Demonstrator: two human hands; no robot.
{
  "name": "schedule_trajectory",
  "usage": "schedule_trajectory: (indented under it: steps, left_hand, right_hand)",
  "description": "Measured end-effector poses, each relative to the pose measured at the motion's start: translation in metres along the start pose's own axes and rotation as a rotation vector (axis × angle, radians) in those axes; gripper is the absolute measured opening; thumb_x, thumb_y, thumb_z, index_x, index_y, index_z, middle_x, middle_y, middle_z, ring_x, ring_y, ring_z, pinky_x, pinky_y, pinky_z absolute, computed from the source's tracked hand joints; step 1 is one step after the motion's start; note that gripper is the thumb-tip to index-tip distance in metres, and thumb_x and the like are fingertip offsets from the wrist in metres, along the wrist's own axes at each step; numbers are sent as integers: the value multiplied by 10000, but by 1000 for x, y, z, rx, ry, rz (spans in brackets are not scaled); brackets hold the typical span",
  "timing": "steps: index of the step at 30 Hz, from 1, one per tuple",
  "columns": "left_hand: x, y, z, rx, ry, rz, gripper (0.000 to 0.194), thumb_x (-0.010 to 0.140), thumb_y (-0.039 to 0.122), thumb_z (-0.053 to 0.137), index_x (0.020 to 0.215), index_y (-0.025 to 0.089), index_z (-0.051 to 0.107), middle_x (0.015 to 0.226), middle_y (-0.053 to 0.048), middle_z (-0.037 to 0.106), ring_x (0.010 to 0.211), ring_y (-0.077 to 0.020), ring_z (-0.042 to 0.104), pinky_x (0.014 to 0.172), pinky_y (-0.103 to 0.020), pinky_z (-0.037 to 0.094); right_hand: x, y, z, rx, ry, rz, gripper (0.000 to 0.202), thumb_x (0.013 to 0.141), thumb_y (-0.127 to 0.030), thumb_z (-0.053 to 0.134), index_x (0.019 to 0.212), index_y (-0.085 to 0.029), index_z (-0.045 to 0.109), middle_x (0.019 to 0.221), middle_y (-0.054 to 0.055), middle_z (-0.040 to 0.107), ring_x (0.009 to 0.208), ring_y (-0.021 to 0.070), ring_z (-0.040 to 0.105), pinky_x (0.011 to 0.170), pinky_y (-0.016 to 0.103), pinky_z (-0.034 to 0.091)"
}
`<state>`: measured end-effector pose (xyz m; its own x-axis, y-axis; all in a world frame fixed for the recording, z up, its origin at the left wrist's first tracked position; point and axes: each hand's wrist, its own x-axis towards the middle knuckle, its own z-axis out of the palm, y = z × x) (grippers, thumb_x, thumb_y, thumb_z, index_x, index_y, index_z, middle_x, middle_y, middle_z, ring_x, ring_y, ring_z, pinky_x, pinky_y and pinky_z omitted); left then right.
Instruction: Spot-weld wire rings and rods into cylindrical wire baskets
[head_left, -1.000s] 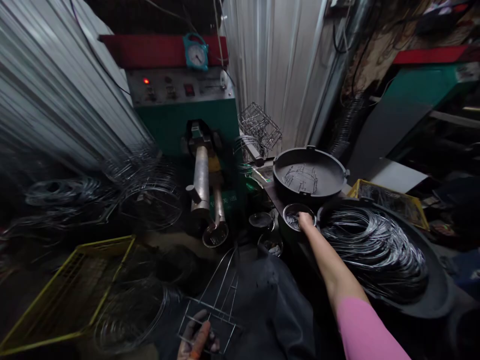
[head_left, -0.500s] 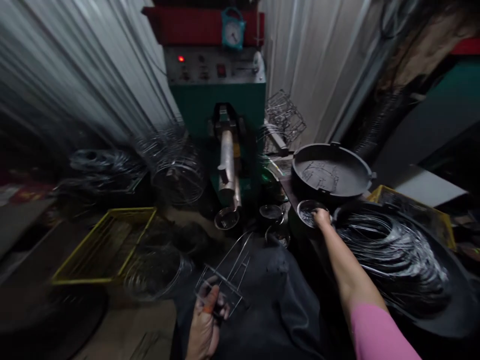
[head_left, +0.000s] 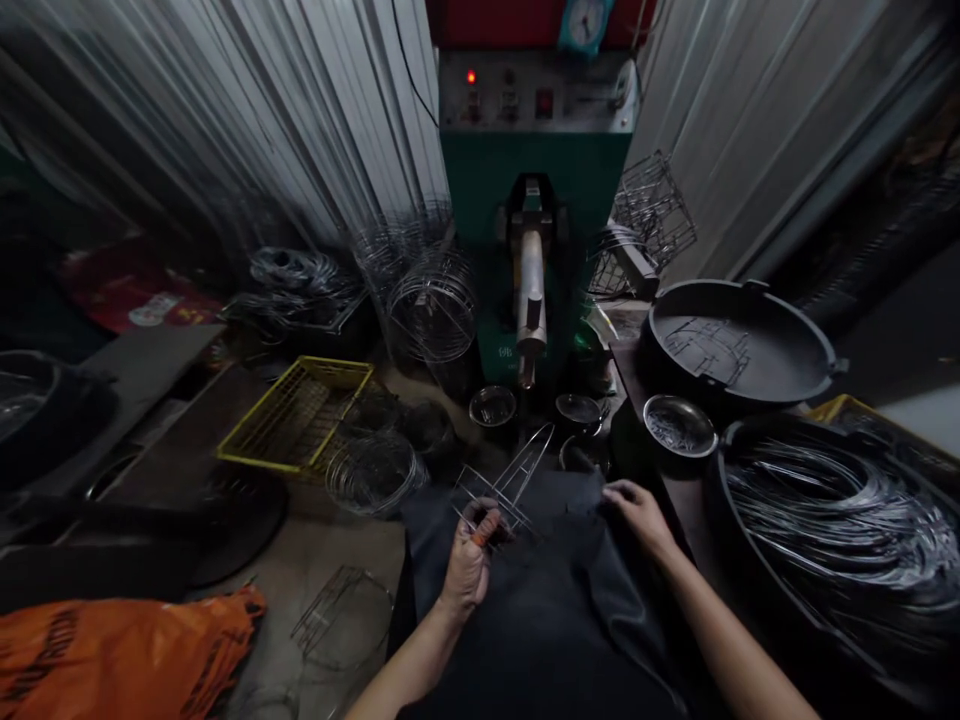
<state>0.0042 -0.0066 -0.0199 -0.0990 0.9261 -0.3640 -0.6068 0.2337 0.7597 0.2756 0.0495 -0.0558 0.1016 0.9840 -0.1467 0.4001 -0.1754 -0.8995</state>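
Note:
My left hand point(head_left: 480, 545) is closed around one end of a small wire frame point(head_left: 517, 480), above the dark cloth point(head_left: 540, 620) over my lap. To the right, my right hand point(head_left: 630, 505) has its fingers pinched together over the cloth's edge; anything between them is too small to make out. Beyond it stands a metal bowl point(head_left: 679, 428) of small wire pieces. In front of me, the green machine point(head_left: 487, 215) has a metal arm point(head_left: 532, 280) pointing toward me, above a small dish point(head_left: 493, 406).
A black basin of wire hoops point(head_left: 847, 520) lies at the right, with a round black pan point(head_left: 780, 350) behind. Left are a yellow basket point(head_left: 255, 425), wire rings point(head_left: 375, 475) and an orange bag point(head_left: 127, 650). Wire racks point(head_left: 656, 210) lean beside the machine.
My right hand has left the metal bowl and come back toward my lap. My left hand still holds the wire frame. The view has swung left, showing the orange bag.

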Motion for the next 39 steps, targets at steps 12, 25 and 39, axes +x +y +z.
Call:
schedule_trajectory:
  steps: [12,25,39]
  left_hand:
    - [-18,1,-13,20,-101,-4,316,672,329,653,892,198,468,613,27,562,568,-126,570,412,-190,418]
    - [-15,12,-15,24,-135,17,338,656,336,672,870,191,454,604,39,578,556,-119,578,405,-181,425]
    - [-10,16,-38,28,-116,-114,354,657,426,641,868,154,559,617,-6,609,556,-126,567,561,-241,435]
  right_hand:
    - [-28,-79,28,-90,-117,-91,290,707,-453,527,641,-174,569,635,17,555,623,150,502,576,251,380]
    - [-20,-128,70,310,-200,-150,324,736,-458,533,612,-161,495,548,-42,404,520,78,347,498,213,284]
    - [-22,-116,87,286,-167,-148,327,727,-464,531,593,-173,467,562,-36,373,538,89,333,499,214,282]
